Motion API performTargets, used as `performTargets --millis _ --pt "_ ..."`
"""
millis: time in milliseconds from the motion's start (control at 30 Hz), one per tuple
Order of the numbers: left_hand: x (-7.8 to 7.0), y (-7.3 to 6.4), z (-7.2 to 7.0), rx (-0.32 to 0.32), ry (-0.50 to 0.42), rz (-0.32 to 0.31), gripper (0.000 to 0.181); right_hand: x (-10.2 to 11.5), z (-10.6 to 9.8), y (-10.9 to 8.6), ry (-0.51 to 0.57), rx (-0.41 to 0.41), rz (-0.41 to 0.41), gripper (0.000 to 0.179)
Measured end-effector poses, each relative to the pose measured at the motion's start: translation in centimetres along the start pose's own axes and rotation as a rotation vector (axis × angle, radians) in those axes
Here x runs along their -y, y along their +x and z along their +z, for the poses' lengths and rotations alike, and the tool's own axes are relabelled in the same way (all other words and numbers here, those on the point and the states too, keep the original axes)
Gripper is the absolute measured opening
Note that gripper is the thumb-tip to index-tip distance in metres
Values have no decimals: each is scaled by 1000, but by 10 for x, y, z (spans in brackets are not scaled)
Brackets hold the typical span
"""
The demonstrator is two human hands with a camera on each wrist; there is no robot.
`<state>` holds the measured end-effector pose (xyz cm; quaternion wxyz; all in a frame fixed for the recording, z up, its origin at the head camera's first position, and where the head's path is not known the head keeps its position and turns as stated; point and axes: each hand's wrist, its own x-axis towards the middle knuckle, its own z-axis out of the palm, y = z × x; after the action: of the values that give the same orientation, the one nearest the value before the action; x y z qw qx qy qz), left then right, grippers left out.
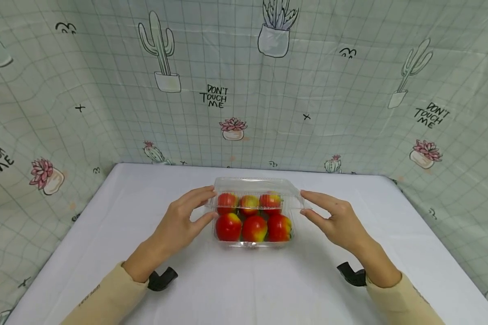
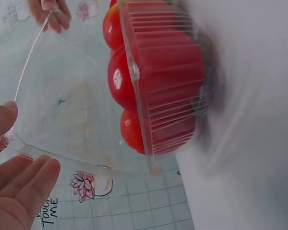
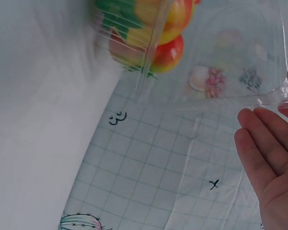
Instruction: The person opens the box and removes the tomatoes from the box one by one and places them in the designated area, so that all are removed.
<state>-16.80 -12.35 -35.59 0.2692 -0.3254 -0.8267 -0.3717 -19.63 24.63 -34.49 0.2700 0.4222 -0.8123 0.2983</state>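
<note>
A clear plastic clamshell box (image 1: pixel 252 244) stands on the table, filled with several glossy red-and-yellow fruits (image 1: pixel 254 229) that look like apples. Its hinged lid (image 1: pixel 248 184) is raised and leans up over the back row. At the lid's left corner, my left hand (image 1: pixel 179 221) holds the edge between thumb (image 2: pixel 5 117) and fingers. My right hand (image 1: pixel 337 219) holds the opposite corner the same way, its thumb partly cut off in the right wrist view. The box's ribbed side (image 2: pixel 170 86) shows in the left wrist view, with fruits rising above the rim.
A white cloth covers the table (image 1: pixel 236 289). Behind and at both sides hangs a pale green checked curtain (image 1: pixel 244 72) with cactus drawings. Black wrist-camera mounts (image 1: pixel 162 279) stick out beside both cuffs, low over the cloth.
</note>
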Motion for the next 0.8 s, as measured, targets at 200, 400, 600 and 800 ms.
performTargets --millis 200,400,600,800 --pt "6 10 -3 -36 -16 35 43 -2 1 9 25 -63 -25 49" --pt "10 18 -4 -100 -33 64 38 -1 2 16 22 -88 -6 52" --pt "13 24 -4 -148 0 85 35 -5 2 21 9 -70 52 52" --pt "15 33 -5 -198 47 83 30 -12 5 29 21 -103 8 51"
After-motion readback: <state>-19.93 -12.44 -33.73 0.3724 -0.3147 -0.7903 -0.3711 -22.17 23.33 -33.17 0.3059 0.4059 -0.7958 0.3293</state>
